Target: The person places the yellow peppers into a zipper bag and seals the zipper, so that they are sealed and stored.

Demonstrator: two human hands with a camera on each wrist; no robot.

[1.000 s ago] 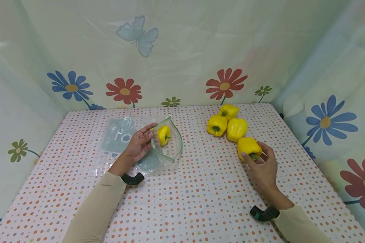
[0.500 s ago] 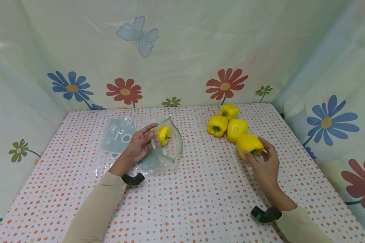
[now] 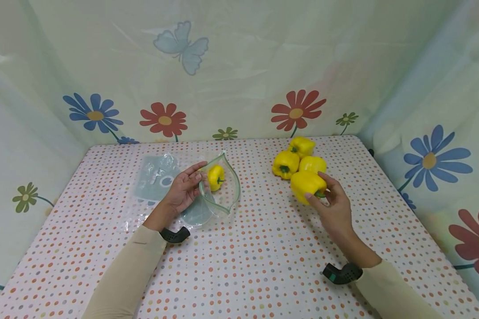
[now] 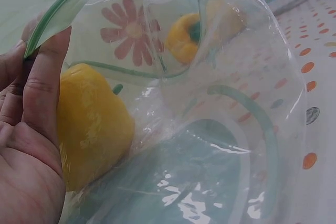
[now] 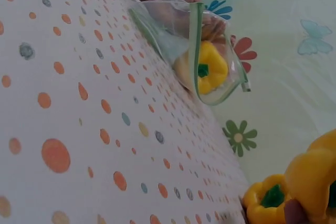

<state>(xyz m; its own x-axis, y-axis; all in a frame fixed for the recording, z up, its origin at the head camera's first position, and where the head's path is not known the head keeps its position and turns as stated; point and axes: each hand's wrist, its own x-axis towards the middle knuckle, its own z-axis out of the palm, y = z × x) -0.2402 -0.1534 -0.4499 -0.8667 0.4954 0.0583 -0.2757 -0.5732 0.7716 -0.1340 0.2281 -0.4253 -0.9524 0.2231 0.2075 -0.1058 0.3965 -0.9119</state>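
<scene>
Step looks like bagging peppers; next move seems to call for carrying leftward into the bag's mouth. Right hand (image 3: 335,210), nearer the counter's (image 3: 243,274) right edge, pinches one yellow pepper (image 3: 305,186), fingers part-curled, apparently off the surface. Left hand (image 3: 182,190), nearer left edge, grips clear bag's (image 3: 197,213) rim, mouth gaping, bagged pepper (image 3: 215,178) inside. Three loose peppers (image 3: 287,160) near far edge, toward right corner.

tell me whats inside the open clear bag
One yellow bell pepper, green stem facing the opening. In the head view, the left grip covers part of the bag; whatever lies behind is hidden there.
</scene>
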